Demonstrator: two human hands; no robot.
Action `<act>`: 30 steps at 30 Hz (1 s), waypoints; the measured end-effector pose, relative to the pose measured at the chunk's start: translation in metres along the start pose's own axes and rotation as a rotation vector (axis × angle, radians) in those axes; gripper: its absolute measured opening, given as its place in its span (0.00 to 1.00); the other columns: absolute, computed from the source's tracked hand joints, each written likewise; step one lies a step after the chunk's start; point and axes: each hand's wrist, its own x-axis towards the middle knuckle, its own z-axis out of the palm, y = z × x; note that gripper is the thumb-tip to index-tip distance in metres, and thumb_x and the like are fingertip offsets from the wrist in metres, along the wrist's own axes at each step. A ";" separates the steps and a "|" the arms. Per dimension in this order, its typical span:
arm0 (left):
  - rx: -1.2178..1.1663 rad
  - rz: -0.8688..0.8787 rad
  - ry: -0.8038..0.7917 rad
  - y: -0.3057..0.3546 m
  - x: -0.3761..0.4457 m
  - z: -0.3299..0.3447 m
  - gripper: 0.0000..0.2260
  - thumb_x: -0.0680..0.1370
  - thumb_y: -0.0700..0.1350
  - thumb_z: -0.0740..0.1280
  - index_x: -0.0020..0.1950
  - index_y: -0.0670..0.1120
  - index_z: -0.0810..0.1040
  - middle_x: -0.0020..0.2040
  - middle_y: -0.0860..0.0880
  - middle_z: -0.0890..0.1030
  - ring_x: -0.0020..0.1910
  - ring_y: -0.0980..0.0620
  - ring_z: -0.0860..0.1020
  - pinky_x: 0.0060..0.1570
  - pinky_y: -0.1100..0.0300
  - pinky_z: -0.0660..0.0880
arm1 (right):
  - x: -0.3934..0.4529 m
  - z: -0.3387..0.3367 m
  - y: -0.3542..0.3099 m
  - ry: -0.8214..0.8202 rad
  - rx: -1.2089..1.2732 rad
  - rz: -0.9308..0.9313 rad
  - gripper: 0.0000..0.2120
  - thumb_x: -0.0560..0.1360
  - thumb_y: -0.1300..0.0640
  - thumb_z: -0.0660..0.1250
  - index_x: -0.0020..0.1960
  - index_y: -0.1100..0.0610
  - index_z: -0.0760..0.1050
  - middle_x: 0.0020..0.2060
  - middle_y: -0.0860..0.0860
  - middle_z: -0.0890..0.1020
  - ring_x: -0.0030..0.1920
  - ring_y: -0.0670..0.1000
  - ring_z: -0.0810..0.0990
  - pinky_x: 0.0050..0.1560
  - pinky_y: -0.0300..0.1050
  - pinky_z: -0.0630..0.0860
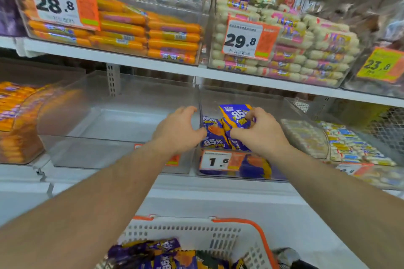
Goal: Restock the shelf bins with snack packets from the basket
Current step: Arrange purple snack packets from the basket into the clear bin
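Left of centre, the clear bin (122, 124) stood bare of stock. Your left hand (178, 131) rested at the divider between the two bins, fingers curled and slightly spread, thumb tip touching a purple snack packet (213, 133) just across the divider; it gripped nothing that I could confirm. Right of centre, your right hand (261, 131) pinched the upper packet (235, 116) by its lower edge, fingertips pressed together on the film, above the bin with the 1.6 tag (215, 161). I judged these packets light, soft and slippery, best taken by a crimped end. More packets lay in the basket (227, 236) at the bottom of frame.
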 end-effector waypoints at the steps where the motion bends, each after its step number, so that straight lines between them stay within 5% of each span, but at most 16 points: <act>1: 0.025 -0.012 -0.053 -0.002 0.005 0.003 0.33 0.70 0.62 0.64 0.74 0.53 0.66 0.68 0.49 0.74 0.62 0.45 0.75 0.62 0.49 0.73 | 0.013 0.005 -0.002 -0.049 0.012 0.061 0.28 0.53 0.37 0.71 0.48 0.50 0.72 0.47 0.53 0.79 0.49 0.56 0.78 0.50 0.53 0.78; 4: 0.067 -0.037 -0.115 -0.008 0.011 0.011 0.31 0.73 0.63 0.62 0.75 0.58 0.61 0.64 0.53 0.78 0.60 0.47 0.77 0.60 0.52 0.73 | 0.055 0.026 -0.008 -0.135 0.034 0.155 0.16 0.61 0.43 0.74 0.34 0.54 0.74 0.33 0.54 0.79 0.40 0.56 0.79 0.40 0.48 0.73; 7: 0.055 -0.026 -0.112 -0.011 0.012 0.010 0.27 0.77 0.60 0.62 0.75 0.60 0.59 0.62 0.56 0.79 0.58 0.49 0.78 0.59 0.53 0.74 | 0.091 0.054 -0.010 -0.151 0.044 0.189 0.16 0.60 0.43 0.74 0.29 0.55 0.75 0.32 0.53 0.78 0.36 0.56 0.78 0.36 0.45 0.71; 16: -0.114 -0.022 -0.198 -0.020 0.018 0.010 0.27 0.77 0.60 0.64 0.73 0.65 0.56 0.62 0.56 0.76 0.57 0.51 0.77 0.61 0.51 0.72 | 0.145 0.118 -0.005 -0.255 -0.072 0.240 0.21 0.69 0.41 0.72 0.44 0.60 0.77 0.38 0.56 0.80 0.35 0.53 0.77 0.29 0.43 0.67; 22: -0.138 -0.016 -0.216 -0.021 0.020 0.013 0.28 0.77 0.60 0.64 0.75 0.64 0.55 0.65 0.54 0.75 0.59 0.51 0.77 0.62 0.51 0.72 | 0.155 0.132 0.002 -0.366 -0.291 0.057 0.13 0.79 0.54 0.63 0.57 0.62 0.78 0.52 0.59 0.81 0.48 0.57 0.79 0.45 0.48 0.75; 30: -0.118 -0.010 -0.203 -0.020 0.020 0.014 0.29 0.78 0.59 0.63 0.75 0.63 0.55 0.66 0.53 0.75 0.58 0.49 0.78 0.61 0.50 0.73 | 0.161 0.139 0.002 -0.415 -0.518 -0.069 0.21 0.80 0.47 0.62 0.71 0.51 0.71 0.64 0.56 0.75 0.60 0.57 0.76 0.61 0.53 0.75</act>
